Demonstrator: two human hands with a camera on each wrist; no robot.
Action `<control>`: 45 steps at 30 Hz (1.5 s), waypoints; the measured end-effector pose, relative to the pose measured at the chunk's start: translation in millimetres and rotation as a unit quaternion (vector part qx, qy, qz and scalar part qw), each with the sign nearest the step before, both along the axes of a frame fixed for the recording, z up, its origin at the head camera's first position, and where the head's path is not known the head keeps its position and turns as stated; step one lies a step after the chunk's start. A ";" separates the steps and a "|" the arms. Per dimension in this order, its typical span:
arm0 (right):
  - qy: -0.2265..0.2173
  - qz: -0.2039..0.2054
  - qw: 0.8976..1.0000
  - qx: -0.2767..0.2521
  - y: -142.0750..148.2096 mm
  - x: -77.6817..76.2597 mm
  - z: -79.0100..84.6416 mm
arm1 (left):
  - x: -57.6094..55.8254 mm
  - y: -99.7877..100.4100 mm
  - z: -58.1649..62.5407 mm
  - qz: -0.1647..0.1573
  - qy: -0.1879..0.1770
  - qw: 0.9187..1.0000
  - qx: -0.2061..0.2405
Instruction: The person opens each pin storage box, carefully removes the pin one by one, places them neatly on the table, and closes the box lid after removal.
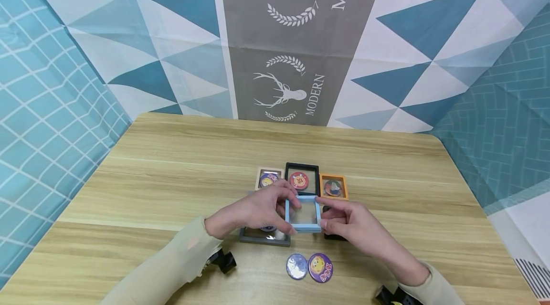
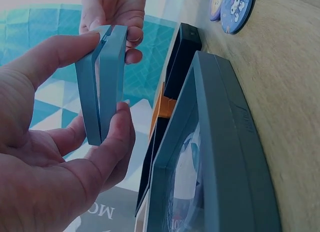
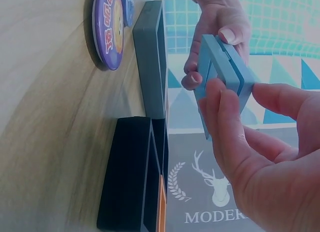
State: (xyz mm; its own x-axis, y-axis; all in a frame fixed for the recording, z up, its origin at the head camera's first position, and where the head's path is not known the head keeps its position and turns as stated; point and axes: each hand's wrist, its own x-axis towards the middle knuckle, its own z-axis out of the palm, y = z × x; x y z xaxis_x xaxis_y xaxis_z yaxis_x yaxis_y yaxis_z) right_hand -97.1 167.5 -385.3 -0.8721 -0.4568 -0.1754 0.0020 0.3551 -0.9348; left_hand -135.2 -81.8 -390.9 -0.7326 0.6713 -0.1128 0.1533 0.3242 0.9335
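Both hands hold a small light-blue square display frame [image 1: 304, 227] above the table, with clear film showing inside its border. My left hand [image 1: 263, 205] grips its left side between thumb and fingers. On the opposite side, my right hand [image 1: 353, 223] pinches the edge with thumb and fingertips. In the left wrist view, the two halves of the blue frame [image 2: 113, 60] stand slightly apart along a narrow wedge-shaped gap. The right wrist view also shows a seam along the frame's edge [image 3: 231, 60].
Behind and below the hands lie a grey frame [image 1: 265, 240], a cream frame [image 1: 258, 179], a black frame [image 1: 302, 165] and an orange frame [image 1: 333, 176], each with a round badge inside. Another black frame [image 3: 125, 177] lies under my right hand. Nearer me are a bluish badge [image 1: 297, 266] and a purple badge [image 1: 320, 268].
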 end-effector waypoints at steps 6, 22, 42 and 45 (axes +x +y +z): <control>-0.009 0.001 1.000 -0.007 -0.1 -0.5 -1.0 | -0.7 0.3 -0.5 -0.012 0.004 1.000 -0.010; -0.033 -0.039 0.998 -0.028 -1.6 1.4 -0.8 | 4.8 4.3 1.9 0.008 -0.018 1.000 -0.002; -0.004 -0.048 0.999 0.009 0.0 -1.3 -2.1 | 3.6 1.6 0.7 0.012 0.032 0.999 -0.027; 0.030 -0.053 0.997 0.052 2.9 -3.3 -1.7 | 3.2 1.4 0.5 0.005 0.035 0.999 -0.028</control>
State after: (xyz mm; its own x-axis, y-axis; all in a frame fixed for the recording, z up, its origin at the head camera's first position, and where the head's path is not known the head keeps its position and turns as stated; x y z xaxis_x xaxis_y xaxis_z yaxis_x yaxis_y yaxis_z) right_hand -100.4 170.4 -387.0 -0.9247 -0.3438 -0.1632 -0.0097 0.4500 -0.8930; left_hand -132.1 -80.4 -390.3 -0.7461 0.6585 -0.0985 0.2148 0.3780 0.9005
